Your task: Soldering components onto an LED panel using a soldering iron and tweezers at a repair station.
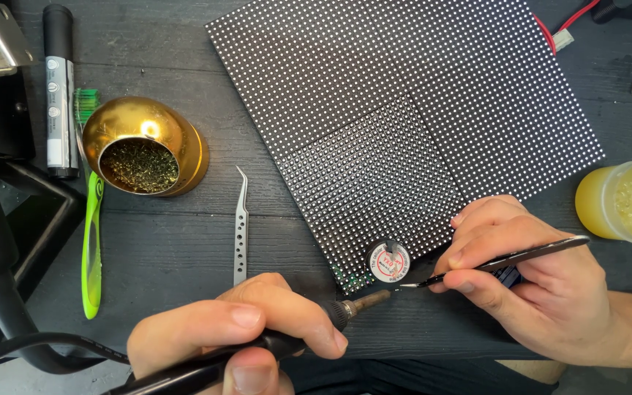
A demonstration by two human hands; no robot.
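The left hand (235, 336) is gripping a soldering iron (287, 333), the right hand (535, 281) pinching tweezers (506, 260), both meeting just below the LED panel (404, 117)'s corner; steady, light contact seems wise

likely an electronics repair workshop: soldering iron (272, 340), led panel (404, 110), tweezers (241, 227), flux jar (623, 201) on a dark bench (170, 241)

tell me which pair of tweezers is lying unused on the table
The silver curved tweezers beside the gold tip-cleaner holder; the black pair is in the right hand.
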